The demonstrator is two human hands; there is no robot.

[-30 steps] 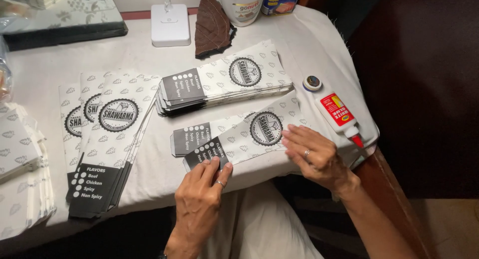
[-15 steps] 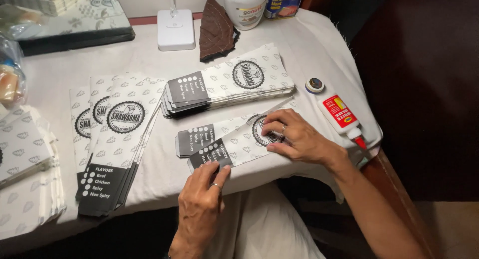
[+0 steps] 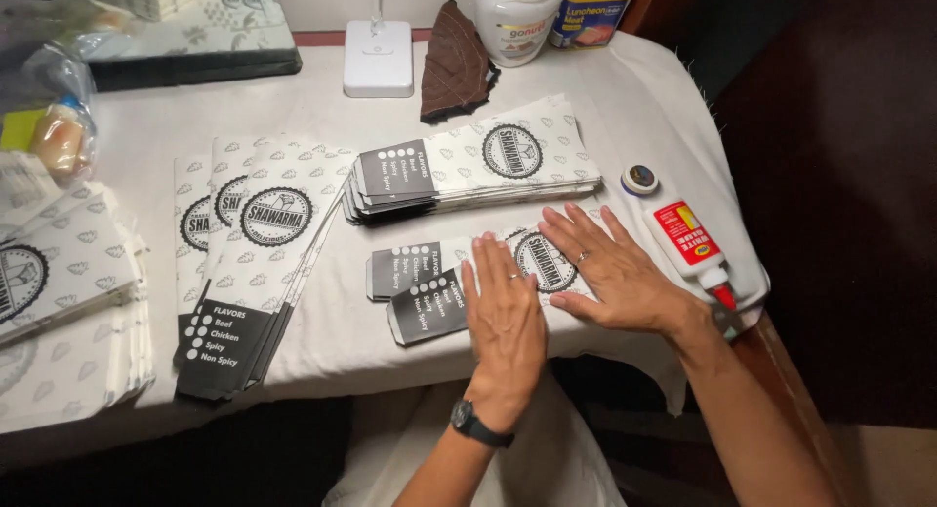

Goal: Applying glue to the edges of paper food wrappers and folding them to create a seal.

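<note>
Two printed white paper sleeves with black ends (image 3: pixel 422 290) lie overlapped near the table's front edge. My left hand (image 3: pixel 505 324) lies flat, palm down, on the middle of the nearer sleeve, fingers together. My right hand (image 3: pixel 613 270) also lies flat, fingers spread, over the round black logo at the sleeves' right end. Neither hand grips anything. A watch is on my left wrist, a ring on each hand.
A stack of the same sleeves (image 3: pixel 473 168) lies behind my hands; another fanned stack (image 3: pixel 256 263) lies left. A white glue bottle with red label (image 3: pixel 683 239) lies at the right edge. Flat printed sheets (image 3: pixel 59 302) sit far left. A lamp base (image 3: pixel 378 58) and brown cloth (image 3: pixel 455 66) stand behind.
My left hand moved up from the sleeve's near black end onto its middle. My right hand flattened over the logo. Both now press palm down.
</note>
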